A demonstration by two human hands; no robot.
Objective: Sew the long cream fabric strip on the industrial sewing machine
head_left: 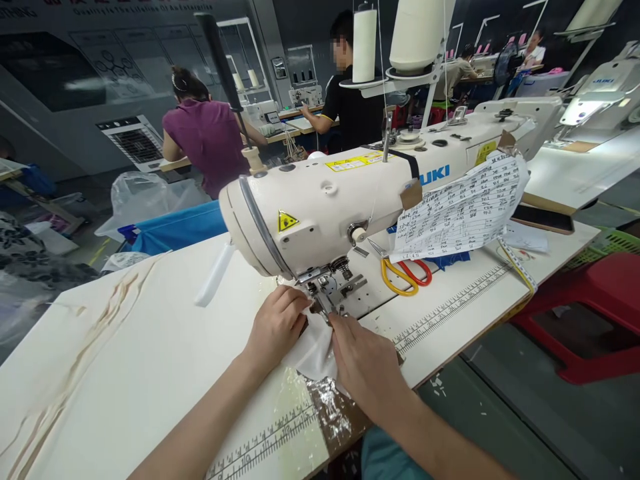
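A piece of white fabric (314,350) lies under the needle area of a white sewing machine (310,207). My left hand (280,321) grips the fabric's left edge close to the presser foot (323,307), fingers curled together. On the right side, my right hand (365,357) pinches the same fabric, its thumb and fingertips just in front of the foot. The fingertips of both hands are partly hidden by the machine head and the cloth. The fabric hangs toward me between the two hands.
Scissors with yellow and red handles (407,277) lie right of the needle. A handwritten sheet (460,207) hangs on the machine arm. Fabric strips (83,360) cross the table's left. A phone (543,219), a tape measure (519,267) and a red stool (590,320) are at right.
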